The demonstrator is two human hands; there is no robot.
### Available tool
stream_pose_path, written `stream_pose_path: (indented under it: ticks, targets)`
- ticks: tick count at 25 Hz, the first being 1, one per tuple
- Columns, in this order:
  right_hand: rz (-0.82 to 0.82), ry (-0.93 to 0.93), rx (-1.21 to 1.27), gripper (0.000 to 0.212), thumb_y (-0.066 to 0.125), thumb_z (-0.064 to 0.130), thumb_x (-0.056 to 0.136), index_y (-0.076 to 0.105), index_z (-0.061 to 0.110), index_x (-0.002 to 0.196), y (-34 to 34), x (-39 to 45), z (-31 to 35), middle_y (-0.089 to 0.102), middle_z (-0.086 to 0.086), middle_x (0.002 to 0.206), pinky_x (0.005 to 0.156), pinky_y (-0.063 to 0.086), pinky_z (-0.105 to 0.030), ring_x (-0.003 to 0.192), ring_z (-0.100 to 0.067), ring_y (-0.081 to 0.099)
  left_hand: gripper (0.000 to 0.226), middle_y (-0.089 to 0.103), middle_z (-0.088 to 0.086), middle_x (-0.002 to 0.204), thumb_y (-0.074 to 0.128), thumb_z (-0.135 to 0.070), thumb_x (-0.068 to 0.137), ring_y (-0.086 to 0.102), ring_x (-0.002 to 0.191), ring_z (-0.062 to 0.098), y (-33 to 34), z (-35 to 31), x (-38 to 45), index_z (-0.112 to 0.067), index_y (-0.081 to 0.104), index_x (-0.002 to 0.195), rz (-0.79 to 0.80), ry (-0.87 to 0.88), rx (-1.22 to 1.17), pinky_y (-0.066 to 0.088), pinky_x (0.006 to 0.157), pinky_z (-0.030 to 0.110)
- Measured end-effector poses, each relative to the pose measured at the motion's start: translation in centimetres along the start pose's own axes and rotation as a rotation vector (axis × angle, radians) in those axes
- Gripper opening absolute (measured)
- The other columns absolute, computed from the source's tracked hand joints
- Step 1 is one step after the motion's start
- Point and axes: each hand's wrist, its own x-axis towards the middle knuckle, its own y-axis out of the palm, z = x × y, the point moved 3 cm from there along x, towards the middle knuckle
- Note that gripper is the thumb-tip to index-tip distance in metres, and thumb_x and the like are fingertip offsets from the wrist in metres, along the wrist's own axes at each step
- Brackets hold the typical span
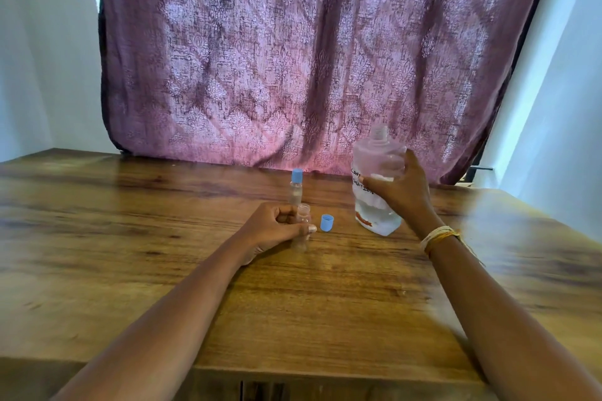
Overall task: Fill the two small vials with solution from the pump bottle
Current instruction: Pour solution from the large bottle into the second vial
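Note:
My left hand [277,228] grips an uncapped clear vial [303,215] that stands on the wooden table [293,303]. Its blue cap [326,222] lies on the table just right of it. A second clear vial [296,187] with a blue cap on stands upright right behind the first. My right hand [399,187] holds the large clear bottle [378,179] at its upper part. The bottle is tilted, its lower corner near the table, its neck open with no pump on it. It has a handwritten white label and clear liquid in its lower part.
A patterned purple curtain [309,52] hangs behind the table's far edge. White walls stand at both sides. Thread bands [438,236] circle my right wrist. The table's front edge runs near the bottom of the view.

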Motion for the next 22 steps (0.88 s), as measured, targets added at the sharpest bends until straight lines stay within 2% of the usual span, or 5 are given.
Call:
stream_pose_path:
  ticks: [7, 10, 14, 18, 22]
  targets:
    - [0.159, -0.4, -0.285, 0.083, 0.086, 0.029, 0.061, 0.045, 0.033, 0.133, 0.8, -1.4, 1.0, 0.06, 0.006, 0.122, 0.081, 0.039, -0.011, 0.104, -0.01, 0.056, 0.027, 0.078, 0.014, 0.098, 0.081, -0.021, 0.077, 0.073, 0.094, 0.027, 0.2, -0.3, -0.1, -0.019, 0.074, 0.103, 0.024, -0.044, -0.173, 0.058, 0.086, 0.039]
    - [0.206, -0.448, -0.303, 0.083, 0.084, 0.022, 0.061, 0.044, 0.035, 0.133, 1.0, -1.8, 1.2, 0.059, 0.002, 0.122, 0.085, 0.048, -0.025, 0.106, -0.014, 0.056, 0.033, 0.077, 0.012, 0.087, 0.082, -0.03, 0.069, 0.072, 0.085, 0.025, 0.3, -0.7, -0.4, -0.021, 0.076, 0.1, 0.02, 0.004, -0.214, 0.059, 0.08, 0.039]
    - [0.238, -0.471, -0.337, 0.081, 0.082, 0.017, 0.062, 0.046, 0.031, 0.132, 1.3, -2.3, 1.6, 0.059, -0.001, 0.119, 0.084, 0.054, -0.04, 0.102, -0.021, 0.06, 0.036, 0.078, 0.012, 0.096, 0.079, -0.038, 0.063, 0.072, 0.099, 0.035, 0.4, -0.8, -0.4, -0.024, 0.078, 0.097, -0.016, 0.043, -0.176, 0.055, 0.089, 0.05]
    - [0.244, -0.482, -0.352, 0.079, 0.083, 0.013, 0.062, 0.05, 0.024, 0.132, 1.4, -2.6, 1.9, 0.062, -0.007, 0.119, 0.084, 0.055, -0.041, 0.101, -0.025, 0.062, 0.034, 0.078, 0.014, 0.098, 0.079, -0.037, 0.064, 0.072, 0.1, 0.036, 0.5, -0.8, -0.4, -0.023, 0.079, 0.095, -0.008, 0.041, -0.169, 0.056, 0.091, 0.052]
    - [0.251, -0.519, -0.369, 0.075, 0.084, 0.009, 0.062, 0.054, 0.015, 0.13, 1.6, -3.0, 2.4, 0.063, -0.012, 0.119, 0.085, 0.053, -0.044, 0.102, -0.029, 0.061, 0.033, 0.077, 0.02, 0.094, 0.078, -0.033, 0.069, 0.073, 0.087, 0.031, 0.5, -0.7, -0.5, -0.017, 0.078, 0.097, 0.02, 0.049, -0.191, 0.06, 0.077, 0.041]
